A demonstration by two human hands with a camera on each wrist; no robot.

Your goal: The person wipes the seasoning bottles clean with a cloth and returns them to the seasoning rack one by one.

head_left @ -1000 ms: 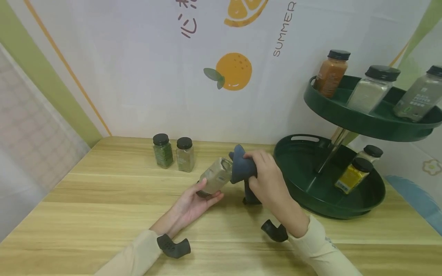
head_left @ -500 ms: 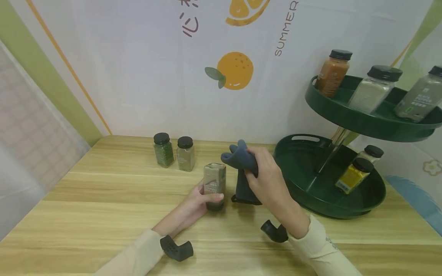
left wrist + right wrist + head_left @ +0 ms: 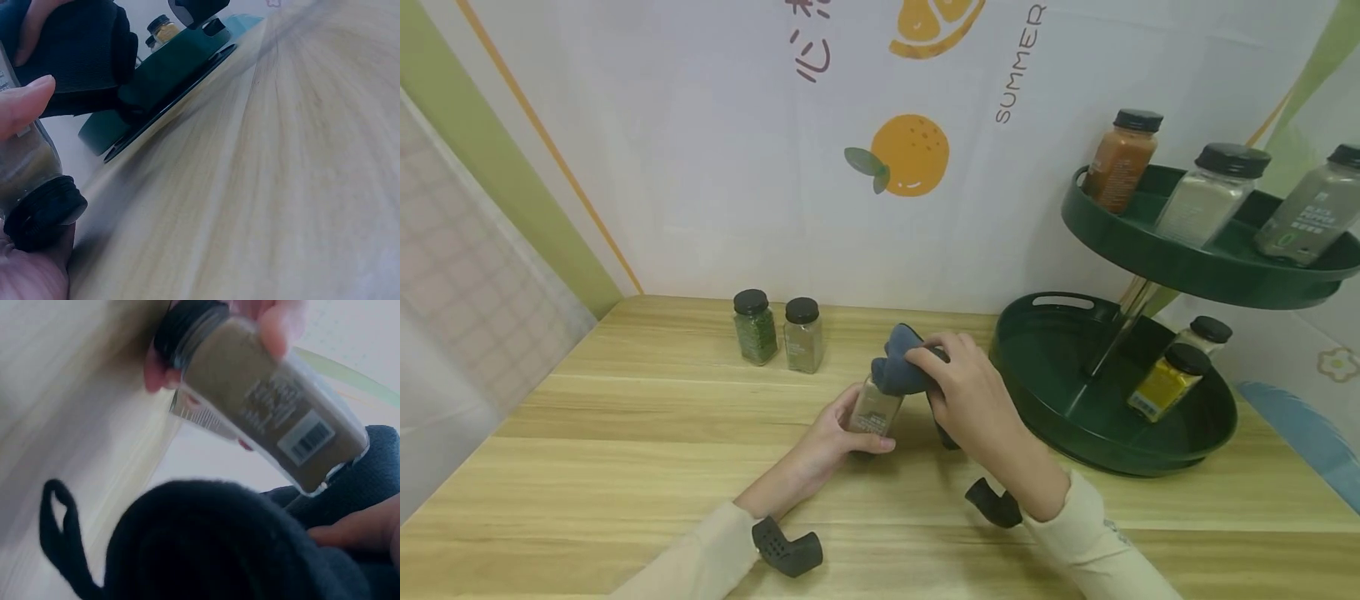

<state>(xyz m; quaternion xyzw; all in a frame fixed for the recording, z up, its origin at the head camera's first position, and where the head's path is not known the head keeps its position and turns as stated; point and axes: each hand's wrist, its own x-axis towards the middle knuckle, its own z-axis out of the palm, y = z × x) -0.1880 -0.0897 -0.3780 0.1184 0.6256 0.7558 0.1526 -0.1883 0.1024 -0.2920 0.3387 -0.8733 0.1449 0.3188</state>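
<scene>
My left hand (image 3: pixel 829 433) grips a clear spice jar (image 3: pixel 876 410) of brownish powder, tilted with its black cap (image 3: pixel 47 212) downward. A printed label with a barcode shows on the jar in the right wrist view. My right hand (image 3: pixel 970 387) holds a bunched dark blue cloth (image 3: pixel 901 367) by its upper part. The cloth laps over the jar's base, which points up, and the rest of it hangs below the hand. A small loop (image 3: pixel 59 531) sticks out from the cloth's edge.
Behind my left hand stand a jar of green herbs (image 3: pixel 755 327) and a jar of pale powder (image 3: pixel 803 335). At the right, a two-tier green rack (image 3: pixel 1052 417) holds several spice jars, among them an orange one (image 3: pixel 1122 161) and a yellow one (image 3: pixel 1169 382).
The jar swung from leaning right to upright, base up, and now leans slightly right. My right hand has brought the cloth down from beside the jar onto its base.
</scene>
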